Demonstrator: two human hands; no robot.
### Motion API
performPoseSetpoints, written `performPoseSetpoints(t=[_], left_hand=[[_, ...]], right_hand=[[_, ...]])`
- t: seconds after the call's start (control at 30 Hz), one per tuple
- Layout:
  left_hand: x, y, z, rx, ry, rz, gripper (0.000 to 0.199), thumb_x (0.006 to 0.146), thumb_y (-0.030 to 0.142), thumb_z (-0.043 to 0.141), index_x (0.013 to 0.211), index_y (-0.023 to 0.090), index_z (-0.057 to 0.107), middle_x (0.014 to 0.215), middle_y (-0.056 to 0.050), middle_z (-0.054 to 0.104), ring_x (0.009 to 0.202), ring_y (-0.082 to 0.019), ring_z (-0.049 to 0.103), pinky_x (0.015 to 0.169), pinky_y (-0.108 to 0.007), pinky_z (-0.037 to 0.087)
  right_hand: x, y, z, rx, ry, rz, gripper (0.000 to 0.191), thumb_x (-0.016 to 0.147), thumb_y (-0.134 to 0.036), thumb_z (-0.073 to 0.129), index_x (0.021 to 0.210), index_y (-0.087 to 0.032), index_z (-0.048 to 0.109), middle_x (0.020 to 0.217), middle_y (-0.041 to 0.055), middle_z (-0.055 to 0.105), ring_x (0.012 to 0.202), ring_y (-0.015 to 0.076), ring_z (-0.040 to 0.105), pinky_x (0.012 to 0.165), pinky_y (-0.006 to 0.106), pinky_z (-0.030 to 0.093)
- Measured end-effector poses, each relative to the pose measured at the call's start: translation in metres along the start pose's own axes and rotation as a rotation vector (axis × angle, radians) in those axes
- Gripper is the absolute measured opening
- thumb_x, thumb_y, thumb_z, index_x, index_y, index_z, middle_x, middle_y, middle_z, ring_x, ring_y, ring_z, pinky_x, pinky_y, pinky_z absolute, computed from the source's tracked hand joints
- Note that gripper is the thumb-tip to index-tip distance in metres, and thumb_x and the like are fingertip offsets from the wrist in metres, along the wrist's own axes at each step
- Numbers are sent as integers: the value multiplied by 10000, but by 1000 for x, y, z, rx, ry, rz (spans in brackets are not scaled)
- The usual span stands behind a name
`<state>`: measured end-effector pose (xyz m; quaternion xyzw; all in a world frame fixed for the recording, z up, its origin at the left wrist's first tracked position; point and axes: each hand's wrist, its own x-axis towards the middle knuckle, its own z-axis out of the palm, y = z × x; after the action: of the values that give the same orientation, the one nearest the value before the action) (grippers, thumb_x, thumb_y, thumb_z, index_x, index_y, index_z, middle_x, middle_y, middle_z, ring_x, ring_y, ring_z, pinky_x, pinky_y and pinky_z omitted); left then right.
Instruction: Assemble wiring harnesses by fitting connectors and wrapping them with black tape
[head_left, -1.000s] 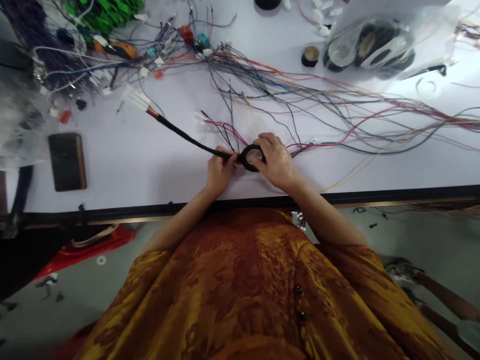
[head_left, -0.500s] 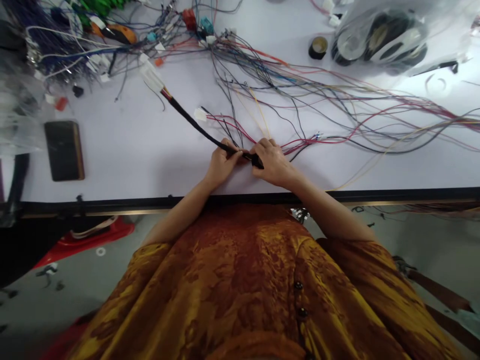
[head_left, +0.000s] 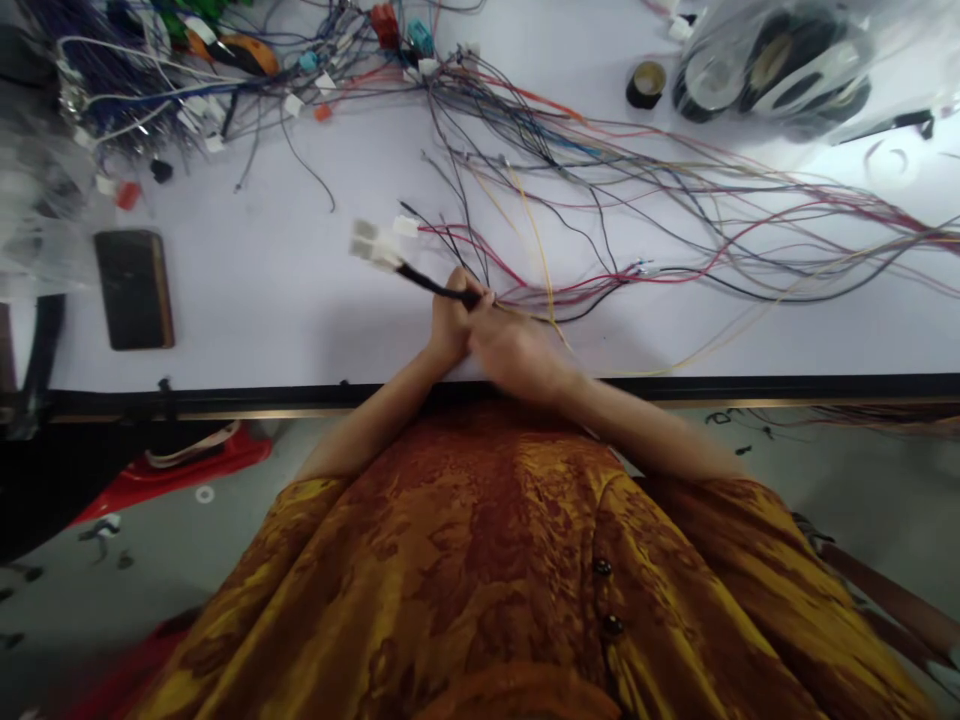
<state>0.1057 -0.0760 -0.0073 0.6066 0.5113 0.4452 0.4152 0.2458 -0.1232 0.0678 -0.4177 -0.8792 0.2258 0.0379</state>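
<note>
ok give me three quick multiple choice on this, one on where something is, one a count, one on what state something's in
1. Where is the small roll of black tape?
A. on the table beside the clear plastic bag
B. on the person's lap
C. on the floor

2. How many dark buttons show on the mottled orange and gold shirt?
A. one
B. two
C. five

3. What state is the black-sleeved wire bundle in?
A. coiled inside the bag
B. held in the left hand and right hand, its white connector reaching out past them
C. taped to the table edge

1: A, the roll sits on the table just left of the bag.
2: B, two buttons run down the shirt front.
3: B, both hands are closed together at the sleeve.
</note>
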Motion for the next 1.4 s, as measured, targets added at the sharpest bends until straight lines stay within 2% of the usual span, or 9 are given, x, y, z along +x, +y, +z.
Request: performPoseSetpoints(t=[0.13, 0.3, 0.5, 0.73, 0.9, 0.97, 1.1, 1.27, 1.4], left_hand=[[6, 0, -8, -163, -70, -123, 378, 837, 452, 761, 853, 232, 453, 851, -4, 700, 684, -134, 697, 648, -305, 586], [0, 13, -28, -221, -175, -122, 349, 846, 481, 748, 899, 220, 523, 1045, -85, 749, 893, -180, 738, 817, -358, 622], [-11, 23, -51, -203, -172, -83, 249, 842, 406, 760, 918, 194, 654, 1051, -87, 757, 903, -160, 728, 869, -342, 601], [-18, 12, -56, -329, -122, -232, 303, 786, 437, 806, 878, 185, 664, 1135, -121, 763, 979, -211, 763, 894, -398, 638], [-28, 33, -78, -250, -252, -326, 408, 911, 597, 624, 876, 192, 659, 783, -90, 763, 642, -197, 736, 556, -313, 617], [-34, 44, -88, -82, -290, -263, 398, 955, 568, 572, 885, 190, 673, 756, -83, 751, 654, -194, 722, 598, -322, 612], [-34, 35, -91, 409, -67, 135, 274, 960, 407, 593, 1133, 216, 688, 1168, -125, 725, 1123, -276, 653, 998, -465, 526], [-24, -9, -89, 663, -105, 157, 244, 997, 310, 496, 1052, 253, 727, 1040, -105, 690, 991, -281, 597, 920, -469, 462], [-22, -14, -100, 669, -134, 196, 229, 968, 296, 517, 1059, 261, 724, 1031, -94, 680, 952, -271, 577, 869, -450, 459]], right_hand=[[-13, -17, 15, 10, -77, -40, 203, 1003, -266, 478, 1009, -213, 673, 1099, 129, 677, 1007, 257, 594, 919, 415, 479], [-19, 7, 10, 50, 72, 40, 331, 911, -493, 661, 985, -171, 636, 1105, 141, 636, 1069, 304, 562, 939, 450, 472], [7, 40, -3, 315, 394, 162, 172, 985, -255, 518, 978, -174, 670, 987, 86, 646, 924, 200, 601, 863, 326, 488], [36, 60, -5, 226, 131, 159, 221, 977, -257, 554, 1037, -172, 749, 1037, 78, 716, 957, 207, 652, 810, 313, 459], [40, 37, 1, -66, 38, 263, 255, 1004, -276, 492, 1138, -193, 692, 1166, 115, 705, 936, 238, 661, 682, 323, 414], [42, 33, 3, -106, 28, 293, 250, 1008, -291, 484, 1137, -207, 681, 1143, 108, 707, 892, 239, 663, 662, 326, 410], [40, 38, 1, 24, 59, 301, 244, 996, -280, 507, 1174, -194, 648, 1124, 101, 697, 921, 239, 660, 723, 340, 461], [22, 47, 0, 216, 150, 274, 311, 908, -145, 536, 1207, -163, 622, 1166, 126, 622, 994, 225, 630, 894, 364, 514], [5, 49, 1, 243, 224, 313, 319, 901, -161, 539, 1203, -160, 639, 1162, 135, 587, 995, 236, 620, 889, 378, 529]])
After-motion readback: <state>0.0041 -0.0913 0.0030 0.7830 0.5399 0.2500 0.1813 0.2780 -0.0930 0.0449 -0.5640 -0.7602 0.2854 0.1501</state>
